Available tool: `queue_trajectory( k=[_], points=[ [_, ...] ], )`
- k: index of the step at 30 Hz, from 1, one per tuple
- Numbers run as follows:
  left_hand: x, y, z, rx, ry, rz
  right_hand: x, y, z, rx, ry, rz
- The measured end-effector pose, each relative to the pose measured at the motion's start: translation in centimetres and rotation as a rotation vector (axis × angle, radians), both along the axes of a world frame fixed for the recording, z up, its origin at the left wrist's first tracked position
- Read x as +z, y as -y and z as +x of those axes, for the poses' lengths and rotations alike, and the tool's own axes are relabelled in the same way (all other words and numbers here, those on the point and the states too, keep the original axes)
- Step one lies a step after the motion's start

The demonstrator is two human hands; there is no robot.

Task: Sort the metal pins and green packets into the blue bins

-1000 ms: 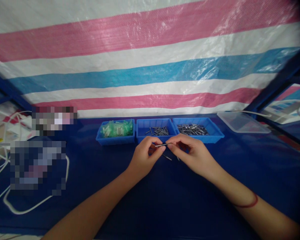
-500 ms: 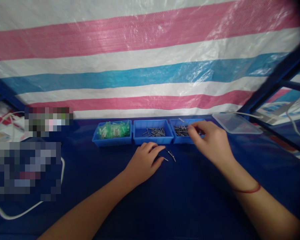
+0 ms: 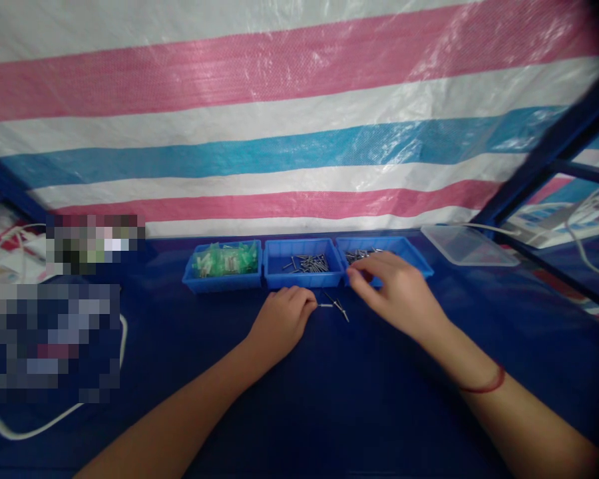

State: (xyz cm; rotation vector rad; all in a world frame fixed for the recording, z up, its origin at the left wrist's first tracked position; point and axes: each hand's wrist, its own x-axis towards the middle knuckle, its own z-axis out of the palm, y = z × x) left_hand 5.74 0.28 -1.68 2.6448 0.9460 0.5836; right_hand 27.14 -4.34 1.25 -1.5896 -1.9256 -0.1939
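My left hand [image 3: 285, 316] rests on the dark blue tabletop, its thumb and forefinger pinched on the end of a thin silver blind rivet [image 3: 325, 305]. Just right of it, a few more rivets [image 3: 340, 307] lie crossed on the table. My right hand [image 3: 402, 286] hovers over the front edge of the right blue bin [image 3: 419, 256], thumb and fingertips drawn together; whatever is between them is too small to make out. Behind that hand, loose metal pieces [image 3: 362, 255] partly show in the bin. The middle blue bin [image 3: 279, 249] holds a pile of rivets [image 3: 312, 263].
The left blue bin [image 3: 222, 285] contains green plastic packets [image 3: 227, 259]. A clear plastic lid [image 3: 472, 246] lies at the back right. White cables [image 3: 40, 434] run along the left side. Behind the table hangs a striped plastic sheet [image 3: 279, 156], with dark frame posts at both sides.
My left thumb and forefinger have closed on a rivet that lay beside them. My right hand has moved left and slightly nearer, from above the right bin to its front left corner.
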Motion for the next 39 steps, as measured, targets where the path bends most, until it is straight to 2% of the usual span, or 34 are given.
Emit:
queue_trajectory(
  k=[2,4,11,18,25,30,34,39],
  points=[
    [0.1,-0.2,-0.1,0.017,0.149,-0.078,-0.4,0.4,-1.8,0.178,-0.065,-0.068],
    [0.2,-0.3,-0.2,0.026,0.275,-0.114,-1.0,0.6,-3.0,0.261,-0.128,-0.112],
    [0.8,0.5,0.0,0.087,0.523,-0.167,-1.4,0.7,-3.9,0.328,-0.327,-0.202],
    [0.4,0.8,0.4,0.117,0.728,-0.450,-1.7,0.7,-4.4,0.372,-0.432,-0.243],
    [1.1,0.9,0.5,0.137,0.774,-0.472,-2.1,0.4,-4.3,0.284,-0.647,-0.226],
    [0.9,0.6,0.4,0.149,0.748,-0.470,-1.9,0.4,-4.1,0.218,-0.753,-0.174],
    [0.8,0.5,0.3,0.135,0.678,-0.502,-1.5,0.6,-3.7,0.229,-0.692,-0.122],
    [0.7,0.7,0.4,0.066,0.549,-0.521,-1.1,0.7,-3.1,0.278,-0.538,-0.154]
  ],
)
